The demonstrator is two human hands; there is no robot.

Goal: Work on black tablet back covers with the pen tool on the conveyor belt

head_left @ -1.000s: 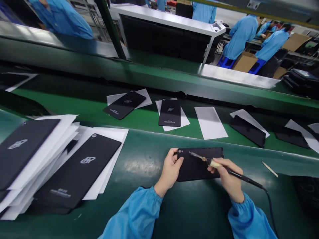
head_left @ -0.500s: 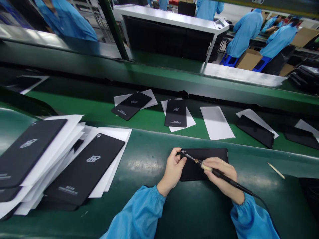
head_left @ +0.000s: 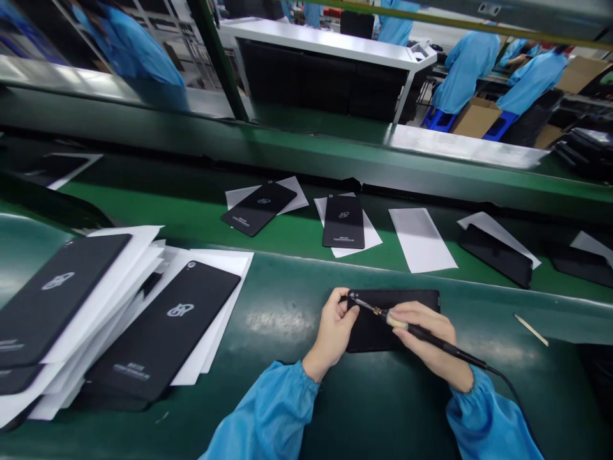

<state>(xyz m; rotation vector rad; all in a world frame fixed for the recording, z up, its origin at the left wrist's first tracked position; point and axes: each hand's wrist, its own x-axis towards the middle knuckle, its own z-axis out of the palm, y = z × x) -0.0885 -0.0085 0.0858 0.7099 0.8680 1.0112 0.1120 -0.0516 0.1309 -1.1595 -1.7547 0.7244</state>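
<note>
A black tablet [head_left: 373, 335] lies flat and sideways on the green bench in front of me. My left hand [head_left: 335, 326] is closed on its left end, thumb and fingers pinching near the upper corner. In my right hand [head_left: 431, 338] is a soldering iron [head_left: 421, 333], held like a pen, its cord trailing down over the sleeve. The iron's metal tip reaches the tablet's upper left corner beside my left fingertips. Whether the tip touches the small part there I cannot tell.
Left of me, black tablets [head_left: 167, 326] are piled with white sheets [head_left: 230, 262]. Beyond the bench edge, a green belt [head_left: 143, 204] carries more tablets [head_left: 343, 223] and papers. A thin pale stick [head_left: 530, 329] lies at right. People in blue smocks [head_left: 467, 67] sit farther back.
The tablets and papers on the belt have shifted slightly to the right. My hands, the soldering iron and the tablet keep nearly the same position; the view has tipped a little.
</note>
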